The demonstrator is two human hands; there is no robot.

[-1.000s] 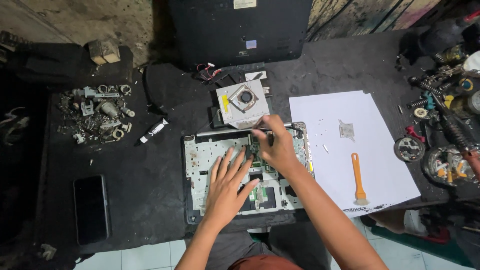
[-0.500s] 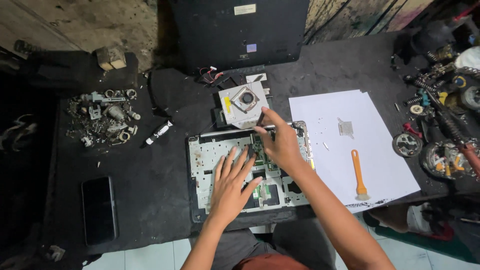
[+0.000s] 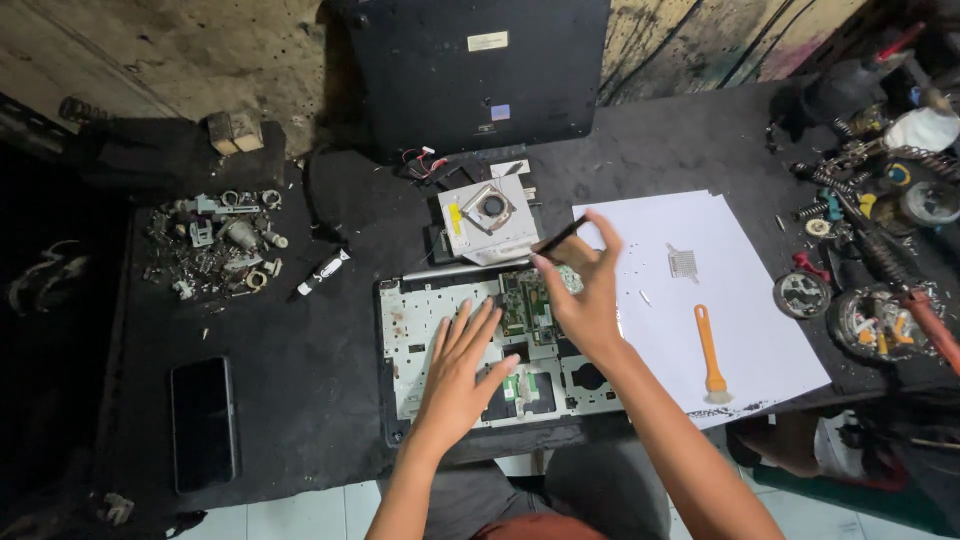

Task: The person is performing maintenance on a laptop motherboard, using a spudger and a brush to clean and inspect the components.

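Black cloth covers the bench where an opened laptop base (image 3: 490,350) lies at the front edge. The left hand (image 3: 460,370) rests flat on it, fingers spread, holding nothing. The right hand (image 3: 585,290) pinches a thin dark tool (image 3: 560,238) just above the green board (image 3: 528,300). The step looks like strip-down work on the board; next the tool tip probably needs careful placing.
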